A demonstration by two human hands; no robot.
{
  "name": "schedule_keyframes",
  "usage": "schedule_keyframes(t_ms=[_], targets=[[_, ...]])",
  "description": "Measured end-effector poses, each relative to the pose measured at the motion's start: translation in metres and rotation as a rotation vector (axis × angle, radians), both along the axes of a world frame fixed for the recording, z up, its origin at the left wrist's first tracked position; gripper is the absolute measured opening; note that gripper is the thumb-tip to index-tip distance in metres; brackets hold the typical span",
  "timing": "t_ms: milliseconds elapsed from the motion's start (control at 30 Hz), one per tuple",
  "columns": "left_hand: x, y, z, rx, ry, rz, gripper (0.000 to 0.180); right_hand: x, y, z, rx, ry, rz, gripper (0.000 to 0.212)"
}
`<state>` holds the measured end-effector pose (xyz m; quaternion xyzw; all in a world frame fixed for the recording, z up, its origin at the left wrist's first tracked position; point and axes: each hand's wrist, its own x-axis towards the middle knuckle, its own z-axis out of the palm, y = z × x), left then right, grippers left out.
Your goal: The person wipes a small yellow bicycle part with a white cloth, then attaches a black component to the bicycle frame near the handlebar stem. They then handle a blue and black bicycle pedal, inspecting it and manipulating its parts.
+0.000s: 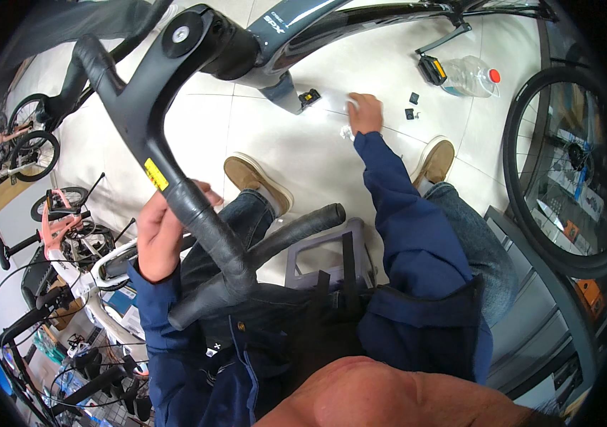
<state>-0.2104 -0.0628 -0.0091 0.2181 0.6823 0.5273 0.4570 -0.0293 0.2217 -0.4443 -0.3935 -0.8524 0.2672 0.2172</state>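
Note:
My left hand [163, 229] is wrapped around the black taped drop handlebar [193, 203], partly hidden behind it; fingertips show on the bar's far side. The handlebar belongs to a dark bicycle frame [303, 25], and a yellow sticker [155, 174] is on the bar. My right hand [366, 112] reaches low over the floor, fingers closed on what looks like clear plastic film [332, 99], blurred and see-through. Crumpled clear plastic [347, 132] shows beside the wrist. Left of that hand, a small black-and-yellow part [309, 97] sits by the fork end [282, 94].
Two small black pieces [412, 113] lie on the tiled floor near a clear bottle with a red cap [471, 77] and a pedal [431, 70]. A wheel [513, 171] leans at right. A grey plastic stool [296, 267] is below me. Several bicycles [54, 235] crowd the left.

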Motion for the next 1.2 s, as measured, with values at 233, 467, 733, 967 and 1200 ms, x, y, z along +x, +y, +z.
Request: schedule_keyframes(t_ms=[233,467,733,967,1200], targets=[[0.009,0.003,0.004,0.049,0.095,-0.003,0.069,-0.076,-0.026,0.025,-0.364,-0.038,0.165,0.018],[0.008,-0.005,0.003,0.045,-0.017,-0.007,0.073,-0.082,-0.018,0.032,-0.458,-0.125,0.129,0.020],[0.009,0.000,0.006,0.002,0.012,-0.007,0.080,-0.096,-0.002,0.033,-0.442,-0.248,0.219,0.024],[-0.001,-0.011,-0.003,0.044,0.059,-0.013,0.055,-0.056,-0.010,0.037,-0.559,-0.041,0.127,0.023],[-0.018,-0.042,-0.021,0.155,0.060,0.071,0.038,-0.008,0.013,0.090,-0.588,-0.174,0.184,0.026]])
